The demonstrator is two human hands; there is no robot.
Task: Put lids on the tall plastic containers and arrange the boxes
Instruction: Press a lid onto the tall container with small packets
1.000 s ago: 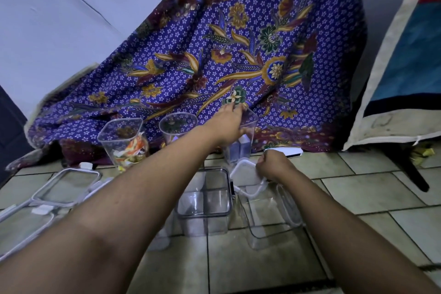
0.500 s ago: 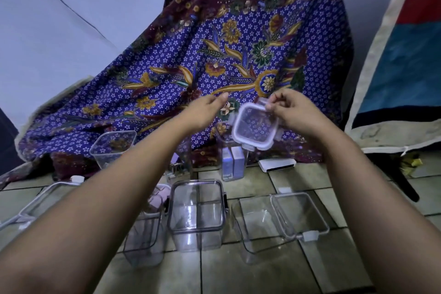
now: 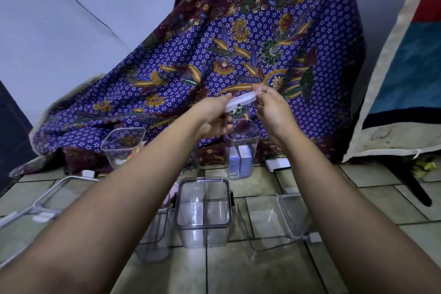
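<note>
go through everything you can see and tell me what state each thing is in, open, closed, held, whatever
Small clear square lid: held edge-on by both hands, above the tall container.
Tall clear container with two white boxes: upright, open.
Tall clear container with colourful contents: upright, open.
Clear square container with dark-rimmed lid: lidded.
Left hand: gripping lid.
Right hand: gripping lid.

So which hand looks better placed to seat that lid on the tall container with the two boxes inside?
Probably the right hand: it hangs almost directly over the open container while gripping the lid. The left hand holds the other edge, offset to the left.
</note>
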